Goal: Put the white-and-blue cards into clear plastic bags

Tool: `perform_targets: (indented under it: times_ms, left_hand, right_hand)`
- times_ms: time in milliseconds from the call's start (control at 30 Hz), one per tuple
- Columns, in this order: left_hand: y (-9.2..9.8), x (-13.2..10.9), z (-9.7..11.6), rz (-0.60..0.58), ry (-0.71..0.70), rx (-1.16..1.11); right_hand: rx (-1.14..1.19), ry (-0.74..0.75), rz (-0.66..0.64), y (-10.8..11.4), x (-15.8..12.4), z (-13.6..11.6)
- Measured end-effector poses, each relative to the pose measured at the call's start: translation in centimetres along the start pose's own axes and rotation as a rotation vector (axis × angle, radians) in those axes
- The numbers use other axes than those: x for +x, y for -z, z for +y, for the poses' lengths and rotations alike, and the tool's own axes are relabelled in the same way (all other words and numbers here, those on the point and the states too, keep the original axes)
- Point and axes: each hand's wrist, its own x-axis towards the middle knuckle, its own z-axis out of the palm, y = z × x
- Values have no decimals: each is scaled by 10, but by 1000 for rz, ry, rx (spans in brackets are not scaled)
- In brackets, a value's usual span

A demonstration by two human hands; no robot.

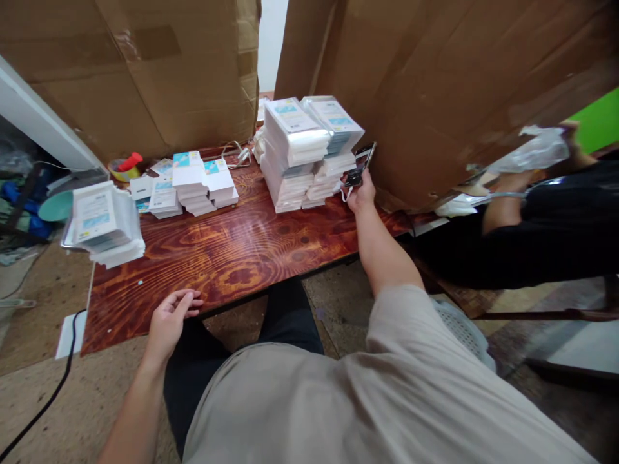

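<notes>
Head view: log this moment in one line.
left hand: no visible item, at wooden table edge | right hand: holding smartphone | alongside: stacked packs

Packet labels (293,116) illegibly small, phone (367,154) partly behind the right hand (362,193).

The counter (251,238) is red-brown, with dark wavy lines and rings all over (like ripples in a puddle). By its back edge, the tall piles (293,151) are white, with blue and yellow bits on top. The little boxes (188,177) further left are white and bright blue. At the left edge, another pile (116,235) is white with a blue patch. The phone (363,158) is dark. The cardboard (193,96) behind the back edge is brown. The shirt (300,399) is plain beige.
</notes>
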Motion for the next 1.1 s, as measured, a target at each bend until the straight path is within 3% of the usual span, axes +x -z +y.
perform_targets:
  times_ms: [100,433,1100]
  left_hand:
    - [1,0,0,-10,-5,3]
    - [-1,-3,-3,-9,-34,18]
    - [-4,-2,1,-6,-21,69]
  right_hand:
    - [62,-89,-61,9,-7,-7]
    - [95,-173,-187,33,-15,-15]
    - [12,-141,-180,46,-5,-21]
